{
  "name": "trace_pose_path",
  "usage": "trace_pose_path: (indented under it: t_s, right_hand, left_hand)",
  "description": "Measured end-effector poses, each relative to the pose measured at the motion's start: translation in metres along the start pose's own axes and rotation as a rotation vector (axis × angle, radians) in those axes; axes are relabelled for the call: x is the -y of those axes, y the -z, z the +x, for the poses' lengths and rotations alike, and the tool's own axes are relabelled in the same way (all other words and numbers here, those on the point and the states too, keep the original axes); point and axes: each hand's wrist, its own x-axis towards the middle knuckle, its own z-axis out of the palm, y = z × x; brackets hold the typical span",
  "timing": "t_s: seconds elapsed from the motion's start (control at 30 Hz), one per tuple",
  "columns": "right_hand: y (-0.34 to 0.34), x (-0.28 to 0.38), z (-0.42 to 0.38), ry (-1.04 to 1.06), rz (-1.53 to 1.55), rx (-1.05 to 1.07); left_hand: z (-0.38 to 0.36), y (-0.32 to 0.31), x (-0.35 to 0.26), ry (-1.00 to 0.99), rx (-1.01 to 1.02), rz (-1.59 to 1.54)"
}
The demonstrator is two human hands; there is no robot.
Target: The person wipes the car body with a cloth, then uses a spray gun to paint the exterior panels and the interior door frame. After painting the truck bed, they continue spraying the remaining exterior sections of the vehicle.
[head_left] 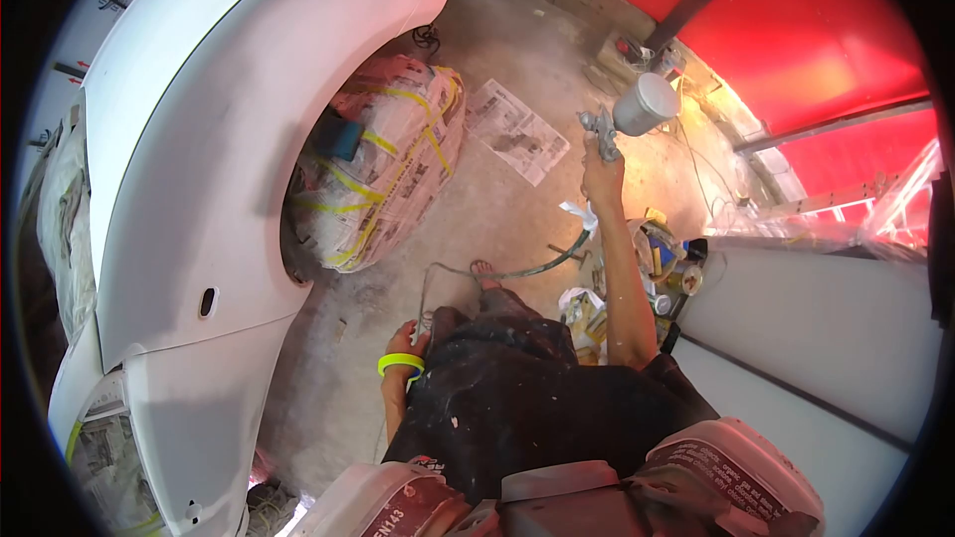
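Observation:
My right hand (603, 171) is closed round the handle of a spray gun (601, 132), held out at the upper right with its round grey cup (647, 104) on the right side. A dark hose (557, 261) hangs below it, with white wrapping near its upper end. Low at centre left, my left hand (406, 341) hangs beside my dark clothing, a yellow-green band (401, 362) round the wrist; what its fingers hold, if anything, is too small to tell. A pale car fender (214, 129) fills the left side. In its arch sits a wheel (398, 159) wrapped in newspaper and yellow tape.
A newspaper sheet (519, 132) lies on the concrete floor. Cans and bottles (662, 259) stand right of my right forearm, beside a pale panel (816, 328). Red sheeting (796, 30) hangs at the upper right. Respirator filters (731, 472) show at the bottom.

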Motion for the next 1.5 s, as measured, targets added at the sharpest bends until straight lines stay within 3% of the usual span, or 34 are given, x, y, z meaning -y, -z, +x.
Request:
trace_pose_path:
  t_s: [0.17,0.3,0.37,0.43,0.5,0.53,0.6,0.63,0.7,0.73,0.77,0.83,1.0,1.1,1.17,1.3,1.37,1.4,1.5]
  right_hand:
    - [-0.002,0.002,-0.013,0.026,-0.024,0.023]
    - [-0.009,-0.010,-0.018,0.023,-0.001,0.072]
    - [-0.015,-0.002,-0.031,-0.083,0.025,0.096]
    - [-0.022,-0.002,-0.042,-0.093,0.023,0.114]
    - [-0.028,-0.013,-0.050,-0.008,-0.001,0.120]
    - [-0.030,-0.015,-0.053,0.082,-0.038,0.114]
    - [-0.034,-0.018,-0.054,0.152,-0.066,0.100]
    - [-0.034,-0.019,-0.055,0.185,-0.081,0.091]
    - [-0.033,-0.007,-0.062,0.035,0.031,0.149]
    - [-0.033,-0.001,-0.064,-0.036,0.087,0.159]
    - [-0.033,0.001,-0.064,0.036,0.053,0.156]
    - [-0.039,0.012,-0.067,0.138,0.059,0.140]
    - [-0.043,0.023,-0.080,0.042,0.038,0.206]
    - [-0.049,0.024,-0.096,0.024,0.052,0.233]
    - [-0.057,0.031,-0.109,0.109,0.087,0.210]
    - [-0.054,0.045,-0.129,-0.017,0.003,0.287]
    - [-0.060,0.048,-0.138,-0.033,0.016,0.311]
    - [-0.065,0.049,-0.144,-0.001,0.059,0.310]
    - [-0.070,0.060,-0.155,-0.108,0.088,0.369]
  left_hand:
    - [0.006,0.001,-0.059,-0.167,0.034,-0.394]
    - [0.018,0.014,-0.195,-0.397,0.282,-0.717]
    - [0.047,-0.012,-0.230,-0.348,0.307,-0.696]
    - [0.064,-0.040,-0.274,-0.482,0.235,-0.760]
    - [0.075,-0.074,-0.296,-0.190,0.403,-0.961]
    - [0.085,-0.085,-0.298,-0.044,0.482,-1.056]
    - [0.117,-0.117,-0.261,-0.136,0.853,-1.517]
    - [0.113,-0.119,-0.260,-0.101,0.822,-1.524]
    - [0.107,-0.122,-0.261,-0.032,0.760,-1.537]
    - [0.086,-0.096,-0.280,-0.027,0.701,-1.388]
    - [0.073,-0.079,-0.293,-0.029,0.647,-1.235]
    - [0.067,-0.080,-0.294,0.025,0.562,-1.343]
    - [0.055,-0.062,-0.283,-0.016,0.643,-1.387]
    - [0.059,-0.063,-0.271,-0.145,0.682,-1.449]
    - [0.054,-0.061,-0.268,-0.099,0.679,-1.469]
    - [0.060,-0.071,-0.242,-0.061,0.767,-1.549]
    - [0.042,-0.062,-0.247,-0.055,0.705,-1.586]
    - [0.044,-0.064,-0.240,-0.194,0.750,-1.561]
    - [0.041,-0.057,-0.233,-0.194,0.734,-1.560]
